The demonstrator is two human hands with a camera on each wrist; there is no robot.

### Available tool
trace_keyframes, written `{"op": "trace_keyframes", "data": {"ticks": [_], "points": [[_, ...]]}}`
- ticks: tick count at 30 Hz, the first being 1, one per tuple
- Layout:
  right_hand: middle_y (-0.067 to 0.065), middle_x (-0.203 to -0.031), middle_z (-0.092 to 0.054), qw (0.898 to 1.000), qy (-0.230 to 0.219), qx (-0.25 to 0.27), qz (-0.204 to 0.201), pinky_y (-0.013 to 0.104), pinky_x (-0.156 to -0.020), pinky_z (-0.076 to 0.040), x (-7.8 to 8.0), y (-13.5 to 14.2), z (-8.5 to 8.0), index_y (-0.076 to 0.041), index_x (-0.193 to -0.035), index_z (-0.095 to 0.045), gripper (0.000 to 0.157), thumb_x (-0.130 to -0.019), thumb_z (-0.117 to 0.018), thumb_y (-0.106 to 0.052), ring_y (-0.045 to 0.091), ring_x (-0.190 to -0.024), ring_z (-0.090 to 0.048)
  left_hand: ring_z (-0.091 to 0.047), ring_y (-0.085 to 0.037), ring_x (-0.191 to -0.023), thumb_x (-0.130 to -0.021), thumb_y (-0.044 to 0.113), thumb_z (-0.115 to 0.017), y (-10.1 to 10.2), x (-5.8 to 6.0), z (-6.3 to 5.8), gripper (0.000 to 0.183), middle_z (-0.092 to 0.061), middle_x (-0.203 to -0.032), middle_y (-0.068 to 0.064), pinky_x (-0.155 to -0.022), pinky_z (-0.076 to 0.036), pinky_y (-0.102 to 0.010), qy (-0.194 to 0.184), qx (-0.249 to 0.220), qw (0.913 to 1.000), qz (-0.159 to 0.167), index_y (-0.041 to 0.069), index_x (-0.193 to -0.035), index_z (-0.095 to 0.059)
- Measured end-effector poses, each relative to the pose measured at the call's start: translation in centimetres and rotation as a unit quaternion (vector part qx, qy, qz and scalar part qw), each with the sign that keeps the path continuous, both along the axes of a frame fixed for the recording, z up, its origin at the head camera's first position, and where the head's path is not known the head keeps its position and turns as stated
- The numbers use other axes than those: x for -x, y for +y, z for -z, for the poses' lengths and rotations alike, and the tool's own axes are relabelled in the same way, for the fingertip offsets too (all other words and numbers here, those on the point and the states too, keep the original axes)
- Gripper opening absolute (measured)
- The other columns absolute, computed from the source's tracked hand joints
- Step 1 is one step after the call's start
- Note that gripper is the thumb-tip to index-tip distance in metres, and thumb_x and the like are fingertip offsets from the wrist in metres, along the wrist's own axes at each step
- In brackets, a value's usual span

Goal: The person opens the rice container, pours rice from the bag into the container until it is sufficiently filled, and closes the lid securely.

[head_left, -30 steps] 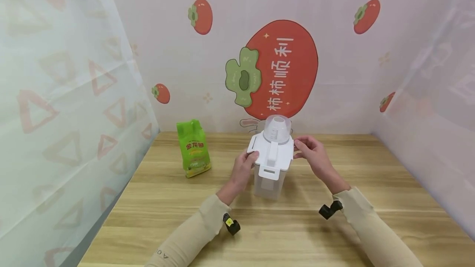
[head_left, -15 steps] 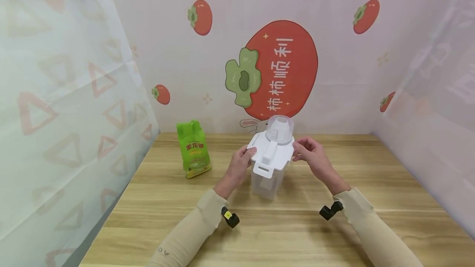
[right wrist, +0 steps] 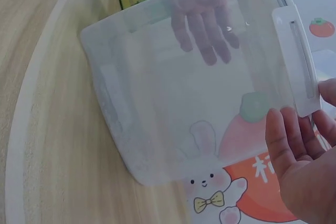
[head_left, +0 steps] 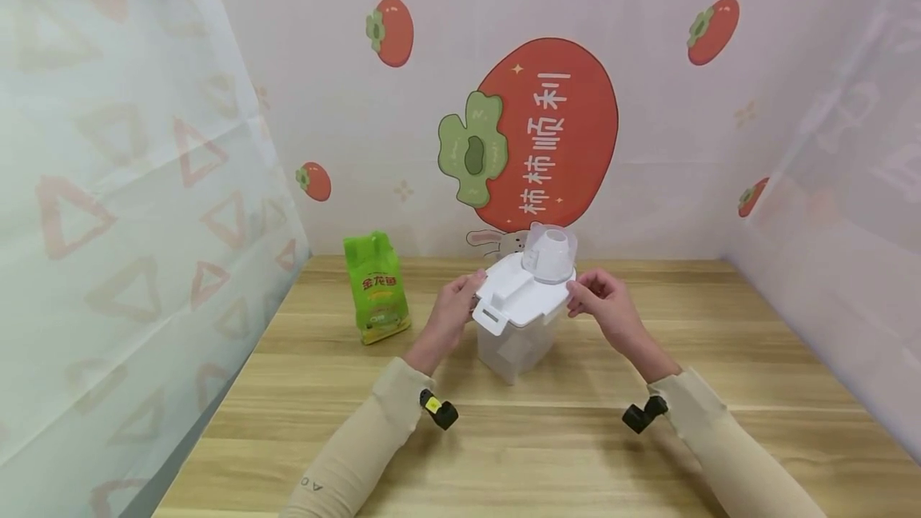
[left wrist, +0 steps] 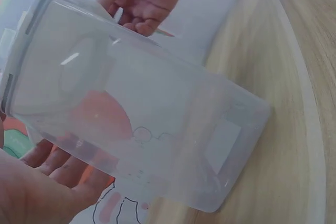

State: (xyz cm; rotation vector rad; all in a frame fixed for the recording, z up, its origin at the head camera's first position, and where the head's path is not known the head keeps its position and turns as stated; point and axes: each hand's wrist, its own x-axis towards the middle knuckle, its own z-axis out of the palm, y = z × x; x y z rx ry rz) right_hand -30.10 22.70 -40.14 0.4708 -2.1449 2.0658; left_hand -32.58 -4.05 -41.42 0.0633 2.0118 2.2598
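Observation:
A translucent plastic storage container [head_left: 514, 350] with a white lid [head_left: 543, 300] stands at the table's middle, turned at an angle. A clear measuring cup [head_left: 552, 253] sits upside down on the lid's far end, and a white latch [head_left: 491, 320] hangs at its near end. On the left side my left hand [head_left: 449, 314] holds the container, thumb at the lid's edge and fingers along the wall [left wrist: 157, 108]. My right hand [head_left: 606, 302] grips the lid's right edge, its fingertips at a side latch [right wrist: 295, 59]. The container's walls show nothing inside.
A green packaged bag [head_left: 377, 294] stands upright on the wooden table [head_left: 302, 422], left of the container. Behind rises a backdrop sheet [head_left: 669, 142] printed with persimmons, and more sheets hang at both sides.
The container has turned clockwise as seen from above: its cup end has swung right and its near latch left. My left hand has moved left with it; the right has barely moved.

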Motion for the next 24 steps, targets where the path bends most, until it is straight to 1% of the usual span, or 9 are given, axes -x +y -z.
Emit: {"op": "trace_keyframes", "data": {"ticks": [3,5,10,13,15,19,20,21,24], "points": [[-0.001,-0.08,-0.061,1.0,-0.004,-0.019,0.001,0.027,-0.066,-0.06,-0.1,0.3,0.1,-0.002,-0.098,-0.056,0.012,-0.095,-0.063,-0.011,0.011,-0.07,-0.064,-0.066,-0.02,-0.106,-0.094,0.057,-0.055,-0.1,-0.3,-0.3,0.06,-0.067,-0.12,-0.013,-0.086,-0.057,-0.032,-0.004,0.0,1.0,0.006,0.006,-0.125,-0.062],[0.0,-0.079,-0.06,1.0,-0.005,-0.022,-0.001,0.028,-0.065,-0.06,-0.2,0.3,0.1,-0.001,-0.097,-0.055,0.012,-0.095,-0.064,-0.01,0.013,-0.07,-0.063,-0.064,-0.024,-0.113,-0.095,0.062,-0.046,-0.3,-0.5,-0.3,0.069,-0.064,-0.126,-0.017,-0.093,-0.055,-0.037,-0.002,0.004,0.9997,0.023,0.004,-0.131,-0.059],[-0.001,-0.078,-0.059,1.0,-0.009,-0.025,0.002,0.028,-0.065,-0.059,-0.3,0.3,0.1,-0.009,-0.094,-0.058,0.005,-0.094,-0.063,-0.007,0.012,-0.069,-0.062,-0.046,-0.03,-0.136,-0.095,0.073,-0.016,-0.6,-1.5,0.3,0.09,-0.049,-0.146,-0.017,-0.116,-0.033,-0.05,0.023,0.031,0.9921,0.12,0.003,-0.148,-0.039],[-0.002,-0.077,-0.058,0.999,-0.011,-0.028,0.011,0.027,-0.065,-0.059,-0.4,0.1,0.1,-0.011,-0.092,-0.059,0.006,-0.094,-0.064,-0.008,0.011,-0.068,-0.062,-0.037,-0.033,-0.142,-0.095,0.073,-0.012,-0.9,-2.3,0.6,0.091,-0.038,-0.153,-0.018,-0.119,-0.024,-0.053,0.06,0.051,0.9847,0.155,0.005,-0.154,-0.025],[-0.002,-0.076,-0.058,0.999,-0.012,-0.028,0.014,0.027,-0.064,-0.059,-0.3,0.1,0.1,-0.009,-0.092,-0.059,0.005,-0.094,-0.064,-0.009,0.011,-0.067,-0.062,-0.031,-0.036,-0.145,-0.092,0.076,-0.02,-0.9,-2.7,1.0,0.095,-0.032,-0.156,-0.02,-0.12,-0.023,-0.054,0.098,0.074,0.9788,0.164,0.005,-0.155,-0.018],[-0.002,-0.075,-0.059,1.0,-0.012,-0.022,0.014,0.027,-0.065,-0.059,-0.3,0.2,0.1,-0.004,-0.093,-0.059,0.007,-0.094,-0.064,-0.008,0.012,-0.066,-0.062,-0.031,-0.036,-0.142,-0.08,0.078,-0.052,-0.6,-3.8,1.6,0.11,-0.023,-0.155,-0.021,-0.119,-0.024,-0.054,0.158,0.143,0.9634,0.163,0.01,-0.153,-0.005],[-0.002,-0.075,-0.059,1.0,-0.013,-0.02,0.014,0.027,-0.065,-0.059,-0.3,0.2,0.1,-0.002,-0.094,-0.058,0.009,-0.094,-0.064,-0.009,0.012,-0.066,-0.063,-0.032,-0.034,-0.141,-0.074,0.078,-0.061,-0.4,-4.0,1.7,0.117,-0.022,-0.154,-0.019,-0.118,-0.025,-0.053,0.165,0.159,0.9603,0.159,0.012,-0.152,-0.004],[-0.002,-0.074,-0.06,1.0,-0.013,-0.018,0.014,0.028,-0.065,-0.059,-0.3,0.2,0.1,0.001,-0.094,-0.057,0.013,-0.094,-0.065,-0.009,0.012,-0.065,-0.063,-0.035,-0.031,-0.139,-0.07,0.077,-0.067,-0.3,-4.2,1.8,0.122,-0.022,-0.154,-0.016,-0.117,-0.027,-0.052,0.167,0.172,0.9585,0.155,0.015,-0.152,-0.002],[-0.002,-0.073,-0.061,1.0,-0.014,-0.011,0.013,0.027,-0.065,-0.059,-0.3,0.2,0.1,0.006,-0.094,-0.056,0.021,-0.093,-0.066,-0.012,0.013,-0.064,-0.064,-0.036,-0.026,-0.138,-0.07,0.062,-0.08,0.3,-4.7,2.0,0.12,-0.021,-0.154,-0.008,-0.116,-0.03,-0.051,0.163,0.181,0.9615,0.127,0.024,-0.153,-0.002]]}}
